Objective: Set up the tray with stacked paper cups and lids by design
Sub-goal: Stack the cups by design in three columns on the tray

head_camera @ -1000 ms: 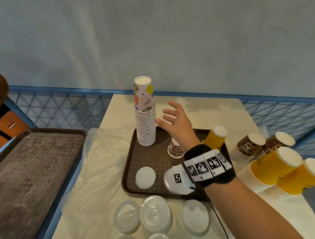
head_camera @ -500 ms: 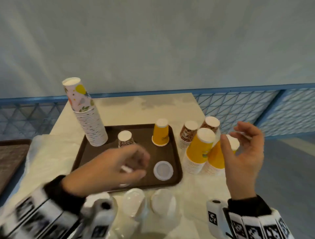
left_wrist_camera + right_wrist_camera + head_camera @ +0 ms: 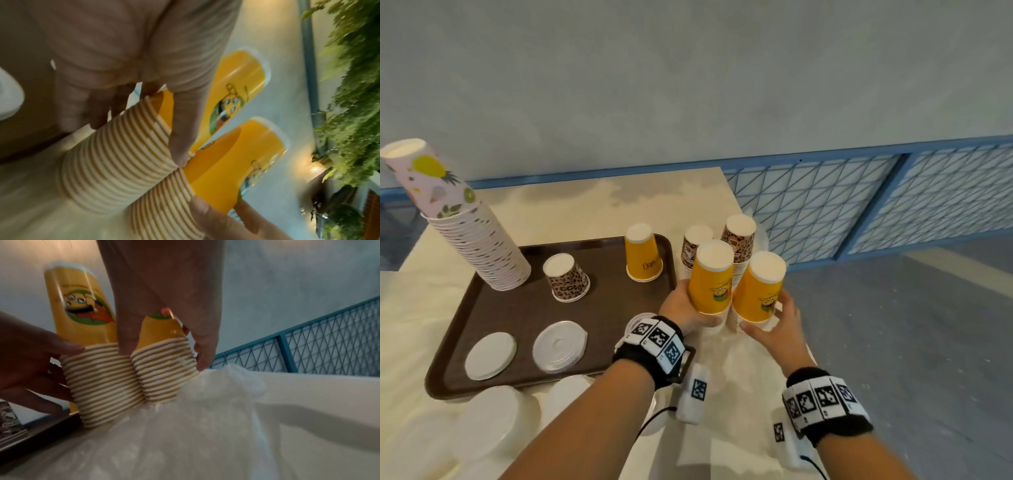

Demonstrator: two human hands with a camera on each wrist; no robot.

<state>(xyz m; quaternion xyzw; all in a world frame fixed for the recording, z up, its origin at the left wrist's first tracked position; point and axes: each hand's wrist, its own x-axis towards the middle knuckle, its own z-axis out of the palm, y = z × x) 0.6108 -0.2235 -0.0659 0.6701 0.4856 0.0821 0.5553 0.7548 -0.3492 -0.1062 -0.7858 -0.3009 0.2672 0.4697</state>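
Just right of the brown tray [image 3: 482,387], two upside-down yellow cup stacks side by side: left hand [image 3: 685,308] curled around the nearer stack [image 3: 710,277], right hand [image 3: 784,318] wrapping the other stack [image 3: 760,287].

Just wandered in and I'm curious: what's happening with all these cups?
A person is sorting paper cups onto a brown plastic tray. The left hand grips one stack of yellow cartoon-printed cups, the right hand the neighbouring yellow stack, both beside the tray.
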